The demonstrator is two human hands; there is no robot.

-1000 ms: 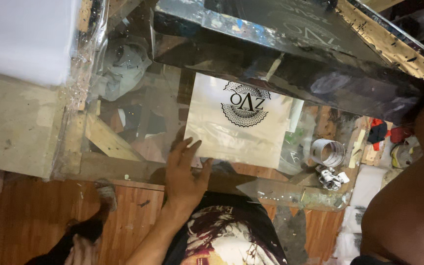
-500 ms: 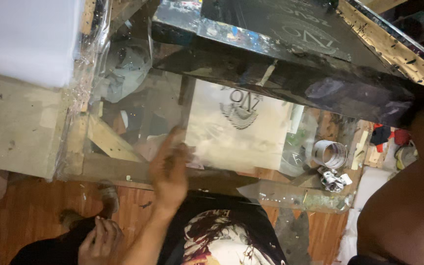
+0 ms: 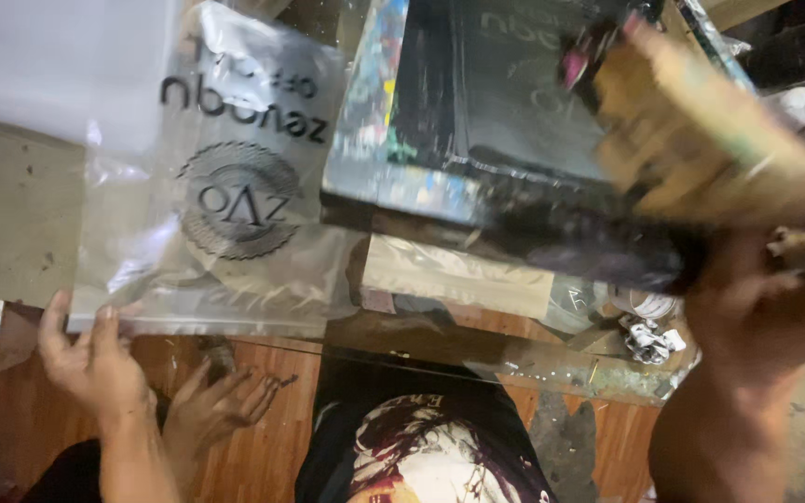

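Observation:
My left hand pinches the lower edge of a clear plastic bag printed with a round black emblem, held flat over the grey board at the left. My right hand is blurred at the right, closed around a wooden-handled tool that lies against the dark printing screen frame. Under the raised screen lies another pale bag on the glass table. I wear a black printed shirt.
Another person's hand hovers low beside my left wrist, above the wooden floor. Crumpled paper and small clutter sit at the table's right. A white sheet lies at the top left.
My left hand slid the printed bag out from under the screen and carried it left. The right hand with the wooden tool swung into view, and the screen now fills the top.

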